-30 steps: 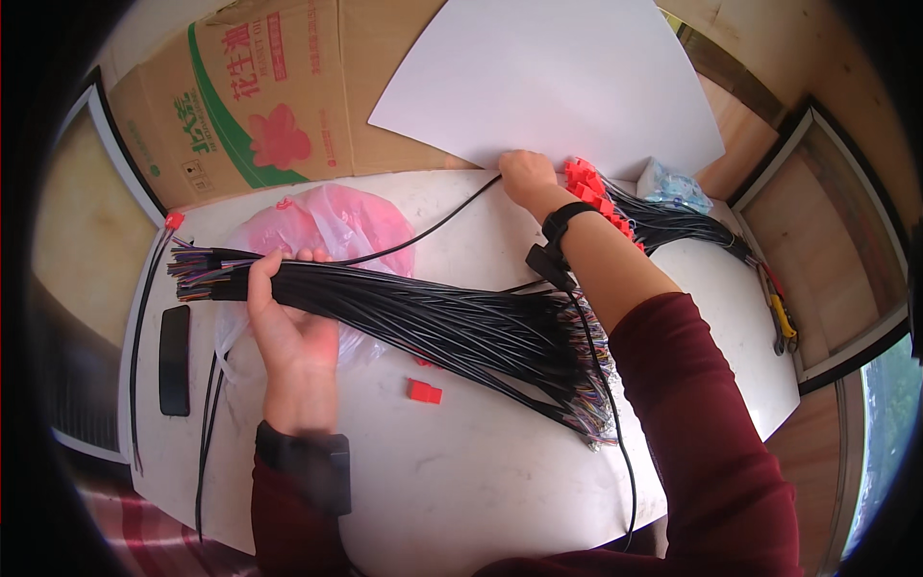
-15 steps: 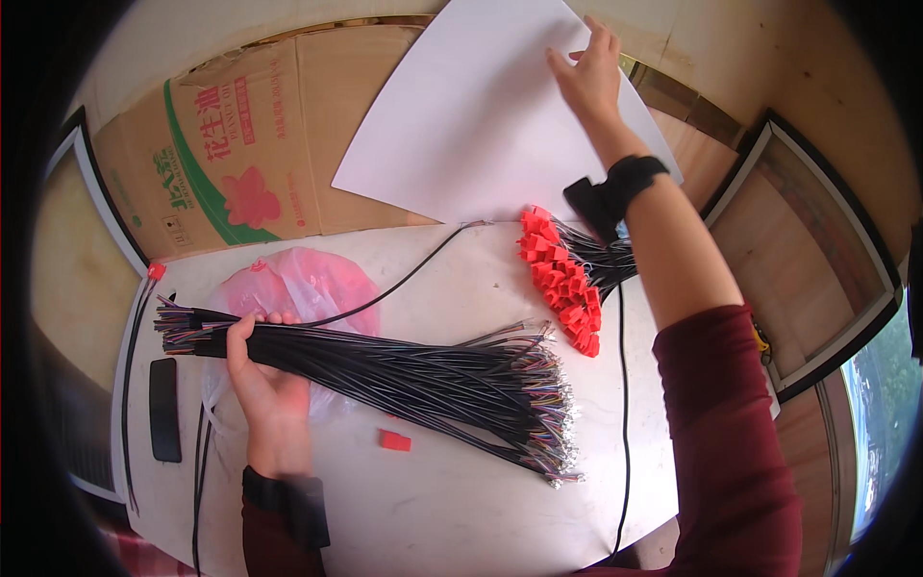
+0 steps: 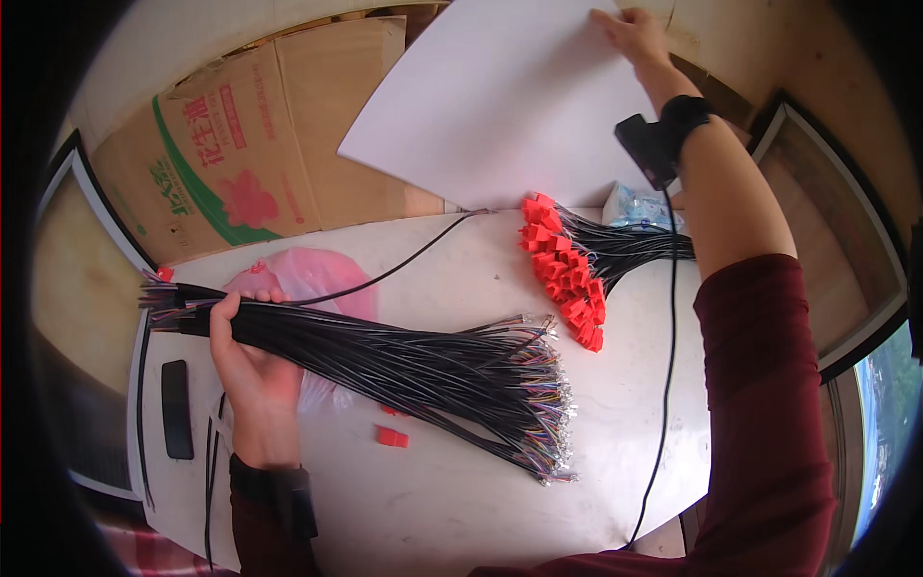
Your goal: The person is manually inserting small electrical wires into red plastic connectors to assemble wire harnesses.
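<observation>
My left hand [image 3: 258, 389] is closed around a thick bundle of black cables [image 3: 404, 361], near its left end. Short coloured wires stick out beyond that hand; at the right end the cables fan out into many small white connectors [image 3: 558, 423] above the table. At the back, my right hand [image 3: 635, 40] pinches the upper right edge of a large white sheet [image 3: 490, 106]. The sheet stands tilted behind the table. Below it and to the right lies a second bundle of black cables [image 3: 630, 248], tipped with red plastic connectors [image 3: 567, 279].
A pink plastic bag [image 3: 336, 274] lies behind the left hand. Near it are a black phone-like slab [image 3: 176, 409] and a loose red connector [image 3: 392, 437]. A flattened cardboard box [image 3: 250, 144] leans at the back left. A blue-white packet [image 3: 630, 207] sits behind the red-tipped bundle.
My right hand has moved up and right, from spread fingers at the sheet to a pinch on its edge. The left hand has shifted slightly left with the bundle.
</observation>
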The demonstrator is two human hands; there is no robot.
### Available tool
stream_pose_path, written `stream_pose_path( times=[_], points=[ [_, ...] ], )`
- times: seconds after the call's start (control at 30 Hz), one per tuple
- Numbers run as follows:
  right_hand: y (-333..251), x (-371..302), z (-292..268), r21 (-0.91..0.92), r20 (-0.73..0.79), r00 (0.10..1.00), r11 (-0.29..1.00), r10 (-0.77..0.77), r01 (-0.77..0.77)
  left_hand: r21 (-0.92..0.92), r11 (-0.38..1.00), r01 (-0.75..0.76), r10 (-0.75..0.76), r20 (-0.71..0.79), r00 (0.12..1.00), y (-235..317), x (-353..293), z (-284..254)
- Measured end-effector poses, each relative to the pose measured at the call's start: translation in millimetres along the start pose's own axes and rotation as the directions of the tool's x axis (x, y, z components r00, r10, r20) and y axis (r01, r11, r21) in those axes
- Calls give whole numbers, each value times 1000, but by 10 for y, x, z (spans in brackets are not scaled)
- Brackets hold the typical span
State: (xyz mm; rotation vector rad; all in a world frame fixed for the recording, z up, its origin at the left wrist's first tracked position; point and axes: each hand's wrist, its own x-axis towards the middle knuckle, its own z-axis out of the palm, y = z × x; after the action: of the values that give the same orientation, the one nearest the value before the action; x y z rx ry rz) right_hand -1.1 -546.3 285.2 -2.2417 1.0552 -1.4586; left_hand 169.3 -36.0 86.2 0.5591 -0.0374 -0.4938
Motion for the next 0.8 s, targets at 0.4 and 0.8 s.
stream_pose_path(
  times=[0.4,0.8],
  points=[
    [1292,77,-1053,354,-338,937,934,90,38,85,978,-192,148,368,918,398,51,632],
    [777,-738,-810,235,-239,963,954,-128,185,-4,970,-242,170,726,666,977,-166,924]
  ],
)
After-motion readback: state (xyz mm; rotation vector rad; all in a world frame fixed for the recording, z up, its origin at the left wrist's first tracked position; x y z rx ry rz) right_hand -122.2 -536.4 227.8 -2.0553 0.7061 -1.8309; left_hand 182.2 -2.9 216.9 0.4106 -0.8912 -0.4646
